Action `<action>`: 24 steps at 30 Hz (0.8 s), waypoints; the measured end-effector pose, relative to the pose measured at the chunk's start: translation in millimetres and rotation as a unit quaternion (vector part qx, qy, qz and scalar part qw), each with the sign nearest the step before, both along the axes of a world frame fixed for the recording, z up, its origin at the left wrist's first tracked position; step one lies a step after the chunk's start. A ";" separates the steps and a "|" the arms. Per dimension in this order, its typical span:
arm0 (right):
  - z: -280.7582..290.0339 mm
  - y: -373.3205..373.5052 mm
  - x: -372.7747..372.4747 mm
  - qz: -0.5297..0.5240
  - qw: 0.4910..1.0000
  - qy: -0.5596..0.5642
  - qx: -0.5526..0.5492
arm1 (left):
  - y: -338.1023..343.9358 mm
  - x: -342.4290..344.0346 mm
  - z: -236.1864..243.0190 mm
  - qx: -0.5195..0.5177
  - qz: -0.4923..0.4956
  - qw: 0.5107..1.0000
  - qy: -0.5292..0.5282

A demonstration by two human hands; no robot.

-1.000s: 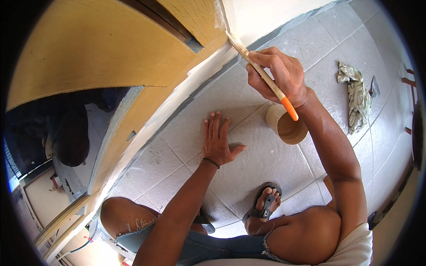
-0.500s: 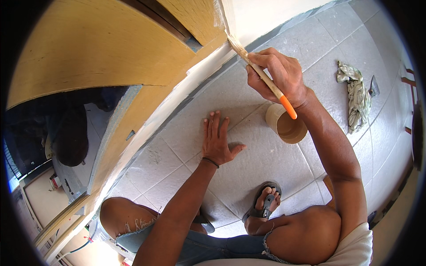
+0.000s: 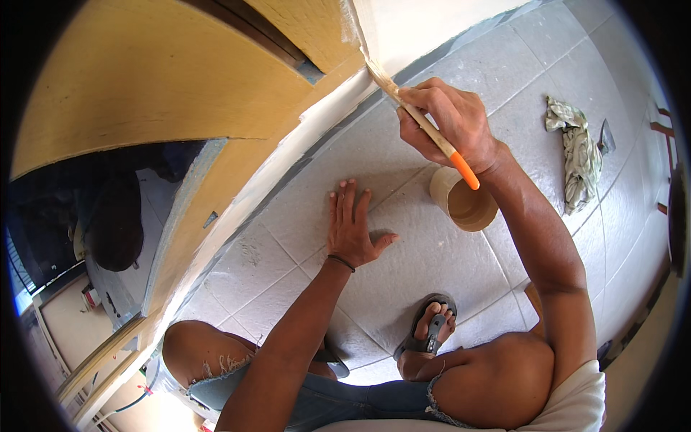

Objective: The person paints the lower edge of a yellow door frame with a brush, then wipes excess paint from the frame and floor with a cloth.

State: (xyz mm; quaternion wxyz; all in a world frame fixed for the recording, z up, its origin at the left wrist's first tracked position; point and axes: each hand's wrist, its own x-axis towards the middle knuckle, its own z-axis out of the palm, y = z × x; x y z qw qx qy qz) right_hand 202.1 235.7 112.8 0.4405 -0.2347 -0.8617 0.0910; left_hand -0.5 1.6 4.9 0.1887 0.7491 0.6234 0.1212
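A paintbrush (image 3: 434, 134) with a wooden handle and an orange end is gripped in my right hand (image 3: 453, 119). Its pale bristles touch the corner where the yellow wooden frame (image 3: 245, 162) meets the white wall (image 3: 432, 25). My left hand (image 3: 351, 230) lies flat on the grey tiled floor (image 3: 425, 263), fingers spread, holding nothing. Below my right wrist stands a round tan container (image 3: 466, 205); I cannot clearly make out what is inside it.
A crumpled, stained cloth (image 3: 579, 162) lies on the floor at the right, with a flat-bladed scraper (image 3: 607, 137) beside it. Dark reflective glass (image 3: 108, 209) fills part of the frame at the left. My sandalled foot (image 3: 432, 327) rests below the container.
The brush tip and my right hand have shifted very slightly left along the corner. My left hand stays in place on the floor.
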 end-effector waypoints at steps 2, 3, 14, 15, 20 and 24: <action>0.2 -1.5 0.3 -0.003 1.000 -0.005 -0.006 | 0.2 0.2 0.8 -0.001 0.000 1.000 0.000; 0.3 -2.1 0.4 -0.004 1.000 -0.007 -0.009 | 0.3 0.2 1.2 -0.001 0.001 1.000 0.001; 6.8 -5.9 5.7 0.007 1.000 -0.012 -0.020 | 2.4 1.9 5.8 -0.001 0.008 1.000 -0.007; 7.2 -6.0 7.6 0.008 1.000 -0.017 -0.021 | 2.7 2.1 5.4 0.005 0.008 1.000 -0.006; 12.9 -3.7 21.2 0.015 0.998 -0.041 -0.053 | 2.4 5.4 1.6 0.029 0.001 1.000 0.001; 32.0 2.7 32.8 0.019 0.991 -0.088 -0.095 | 0.6 4.3 2.1 0.033 0.004 0.999 0.004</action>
